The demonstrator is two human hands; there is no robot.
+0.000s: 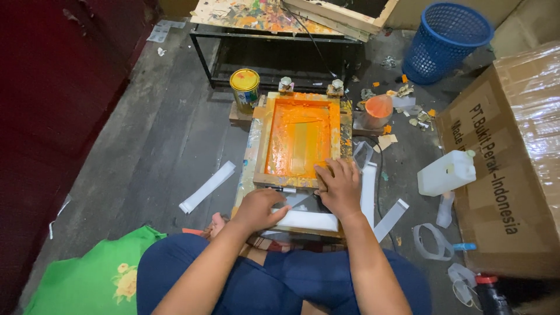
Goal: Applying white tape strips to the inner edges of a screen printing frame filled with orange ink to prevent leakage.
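Under the orange screen frame (300,140), both hands grip a white strip (306,220)

A wooden screen-printing frame (300,140) smeared with orange ink lies flat on the floor. Below its near edge lies a white strip (306,220), probably plastic, flat and crosswise.
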